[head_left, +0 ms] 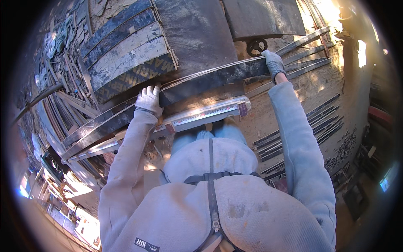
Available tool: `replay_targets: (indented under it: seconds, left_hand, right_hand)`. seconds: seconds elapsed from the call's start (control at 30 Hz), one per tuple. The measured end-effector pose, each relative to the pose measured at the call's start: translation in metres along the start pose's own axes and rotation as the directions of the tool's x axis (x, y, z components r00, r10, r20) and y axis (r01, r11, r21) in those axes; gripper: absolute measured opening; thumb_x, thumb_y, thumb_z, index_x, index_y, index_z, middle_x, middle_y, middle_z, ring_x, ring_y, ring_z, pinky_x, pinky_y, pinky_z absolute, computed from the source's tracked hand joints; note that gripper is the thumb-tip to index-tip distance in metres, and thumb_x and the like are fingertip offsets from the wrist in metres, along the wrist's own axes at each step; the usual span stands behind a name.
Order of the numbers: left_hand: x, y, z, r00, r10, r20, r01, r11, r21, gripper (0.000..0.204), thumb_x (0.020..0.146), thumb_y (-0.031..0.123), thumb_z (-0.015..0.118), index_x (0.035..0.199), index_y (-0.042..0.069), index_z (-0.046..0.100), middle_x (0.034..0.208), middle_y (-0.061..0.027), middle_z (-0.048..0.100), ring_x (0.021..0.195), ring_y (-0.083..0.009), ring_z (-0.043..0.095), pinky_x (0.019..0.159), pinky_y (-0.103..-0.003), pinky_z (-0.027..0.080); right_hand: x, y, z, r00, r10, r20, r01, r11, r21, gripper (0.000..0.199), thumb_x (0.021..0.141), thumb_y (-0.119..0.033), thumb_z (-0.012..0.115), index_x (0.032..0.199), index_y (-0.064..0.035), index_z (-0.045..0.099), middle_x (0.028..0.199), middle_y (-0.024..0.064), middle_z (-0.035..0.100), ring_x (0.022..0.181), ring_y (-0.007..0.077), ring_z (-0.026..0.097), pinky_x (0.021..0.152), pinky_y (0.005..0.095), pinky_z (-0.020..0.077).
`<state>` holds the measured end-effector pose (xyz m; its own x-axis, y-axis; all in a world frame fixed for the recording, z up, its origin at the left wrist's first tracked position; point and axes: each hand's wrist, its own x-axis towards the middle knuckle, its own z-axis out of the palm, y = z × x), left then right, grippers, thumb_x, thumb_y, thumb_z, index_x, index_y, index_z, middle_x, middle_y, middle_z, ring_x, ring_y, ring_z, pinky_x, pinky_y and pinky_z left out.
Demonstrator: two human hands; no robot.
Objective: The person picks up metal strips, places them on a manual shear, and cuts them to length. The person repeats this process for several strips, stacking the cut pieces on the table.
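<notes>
A long plywood strip (210, 82) with a dark face and pale rough edge lies slantwise across the front of the machine table (191, 38). My gloved left hand (149, 101) grips it near its middle, fingers over the far side. At its right end, my gloved right hand (273, 63) is closed around the strip, the thumb side hidden from view. Just nearer to me runs a metal rail with a ruler scale (205, 114). Beyond my left hand sits a stack of dark-faced plywood boards (130, 59), the nearest with yellow lettering.
A black handwheel (256, 47) sits below a dark panel (264, 19), close to my right hand. Long bars (306, 52) extend to the right. Several dark strips (300, 126) lie on the floor at right. Wood scraps (69, 80) are heaped at left.
</notes>
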<state>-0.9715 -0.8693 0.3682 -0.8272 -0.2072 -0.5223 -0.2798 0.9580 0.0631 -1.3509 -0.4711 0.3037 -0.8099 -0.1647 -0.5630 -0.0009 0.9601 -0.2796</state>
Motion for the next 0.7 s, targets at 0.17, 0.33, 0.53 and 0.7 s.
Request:
replay_targets:
  seconds: [0.17, 0.33, 0.53, 0.7]
  left_hand:
    - [-0.01, 0.008, 0.02, 0.99, 0.0, -0.138, -0.007, 0.999, -0.049, 0.118, 0.064, 0.027, 0.097, 0.164, 0.009, 0.038, 0.149, -0.019, 0.055, 0.139, -0.0408, 0.052, 0.122, -0.054, 0.04]
    - [-0.01, 0.005, 0.019, 0.978, 0.047, -0.203, -0.091, 0.973, -0.211, 0.115, 0.061, 0.026, 0.101, 0.162, 0.016, 0.045, 0.159, -0.0152, 0.053, 0.139, -0.0419, 0.055, 0.121, -0.053, 0.043]
    - [-0.002, 0.004, 0.002, 0.992, 0.036, -0.121, -0.062, 0.972, -0.225, 0.099, 0.063, 0.025, 0.101, 0.15, 0.015, 0.056, 0.135, -0.0144, 0.067, 0.126, -0.038, 0.063, 0.108, -0.048, 0.054]
    - [0.003, 0.01, 0.005, 0.985, 0.046, -0.165, -0.072, 0.985, -0.154, 0.093, 0.063, 0.021, 0.099, 0.146, 0.015, 0.058, 0.131, -0.0136, 0.066, 0.121, -0.0388, 0.063, 0.105, -0.048, 0.056]
  right_hand:
    - [-0.013, 0.016, 0.007, 0.99, -0.05, -0.129, 0.082, 0.962, 0.262, 0.06, 0.104, -0.049, 0.06, 0.139, -0.0008, 0.068, 0.137, 0.0238, 0.072, 0.131, 0.0384, 0.065, 0.111, 0.0454, 0.0482]
    - [-0.03, 0.021, 0.012, 0.97, -0.005, -0.244, 0.116, 0.89, 0.441, 0.067, 0.105, -0.055, 0.063, 0.143, 0.0012, 0.065, 0.135, 0.0201, 0.073, 0.128, 0.0331, 0.067, 0.111, 0.0408, 0.0484]
    - [-0.029, 0.022, 0.012, 0.971, -0.021, -0.237, 0.101, 0.939, 0.328, 0.059, 0.106, -0.055, 0.059, 0.127, -0.0017, 0.074, 0.114, 0.0202, 0.078, 0.108, 0.0316, 0.073, 0.1, 0.0391, 0.0525]
    - [-0.021, 0.024, 0.023, 0.975, -0.037, -0.22, 0.143, 0.862, 0.486, 0.045, 0.104, -0.044, 0.066, 0.127, -0.007, 0.077, 0.113, 0.0159, 0.08, 0.108, 0.0254, 0.074, 0.1, 0.0371, 0.0536]
